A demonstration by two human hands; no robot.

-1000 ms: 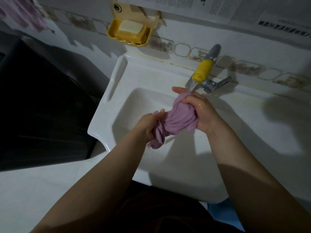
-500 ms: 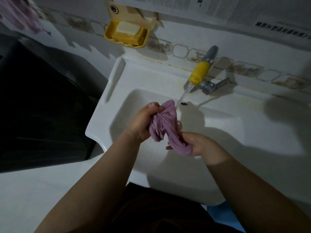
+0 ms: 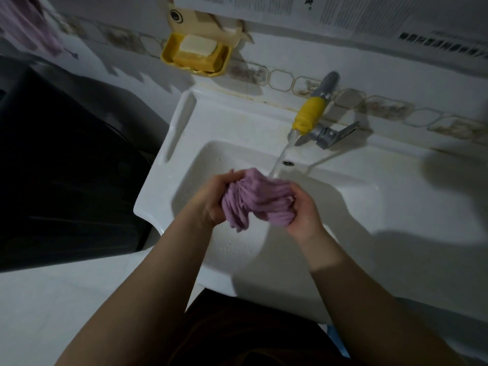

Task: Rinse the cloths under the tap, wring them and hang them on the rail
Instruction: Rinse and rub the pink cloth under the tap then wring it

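Note:
A bunched purple cloth [image 3: 260,199] hangs over the white sink [image 3: 369,207], directly beneath the running stream from the tap [image 3: 311,114], which has a yellow sleeve. My left hand [image 3: 216,199] grips the cloth's left end, fingers curled round it. My right hand [image 3: 303,210] grips the right end from the side. Water strikes the top of the cloth between the two hands. Another pink-purple cloth [image 3: 23,25] hangs at the upper left, blurred; its support is out of view.
A yellow soap dish [image 3: 195,54] with a pale soap bar is fixed to the tiled wall above the sink. A dark appliance [image 3: 66,167] stands to the left of the sink. Printed paper [image 3: 343,14] covers the wall on top.
My right hand dropped from by the spout to below the cloth, then rose to its right end. The cloth now lies bunched between both hands under the stream.

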